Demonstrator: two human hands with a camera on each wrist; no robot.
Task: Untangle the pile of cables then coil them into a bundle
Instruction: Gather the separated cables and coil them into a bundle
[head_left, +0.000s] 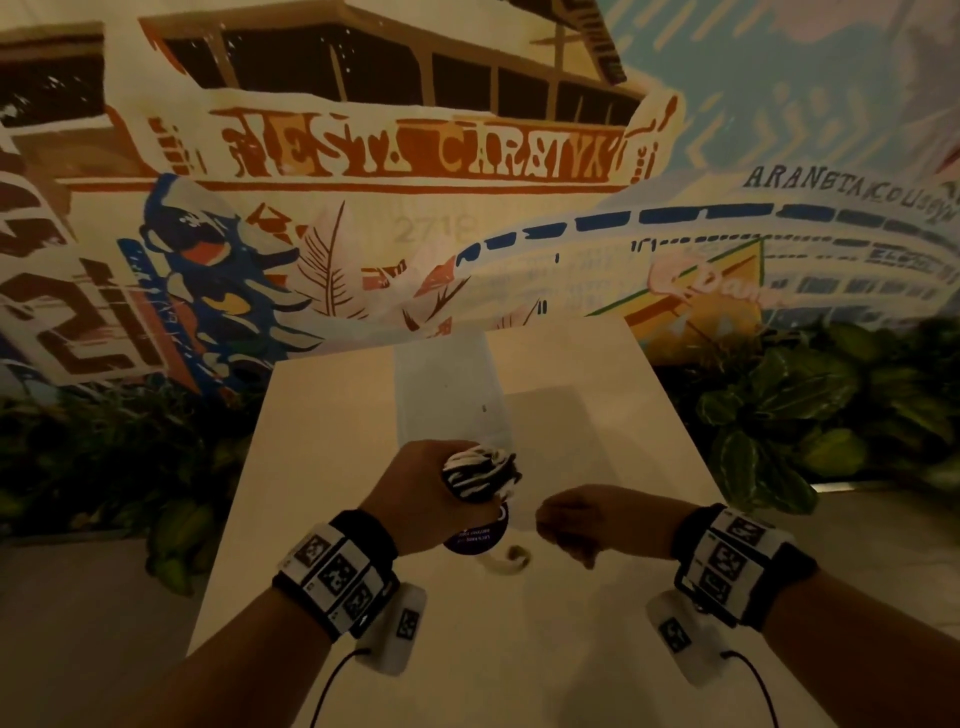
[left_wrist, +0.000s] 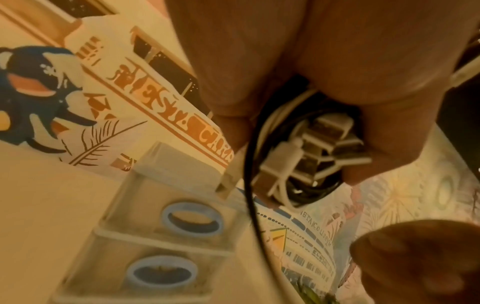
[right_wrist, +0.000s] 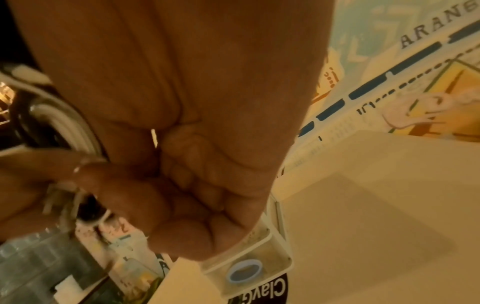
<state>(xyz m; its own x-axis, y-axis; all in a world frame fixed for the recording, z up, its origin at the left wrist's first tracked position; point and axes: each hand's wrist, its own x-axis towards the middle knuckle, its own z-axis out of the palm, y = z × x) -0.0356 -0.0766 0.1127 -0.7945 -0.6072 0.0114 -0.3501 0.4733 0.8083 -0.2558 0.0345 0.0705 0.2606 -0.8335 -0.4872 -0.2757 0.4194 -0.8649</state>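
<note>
The task looks nearly done: the left hand (head_left: 421, 493) grips the coiled bundle (head_left: 480, 475) above the table (head_left: 597, 415), while the right hand (head_left: 587, 522), fingers curled, seems to pinch a last thin strand.

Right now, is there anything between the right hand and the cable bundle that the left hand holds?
Nothing visible. The left hand grips the cable bundle above the white table; the right hand, fingers curled, is beside it with only open air between them.
</note>
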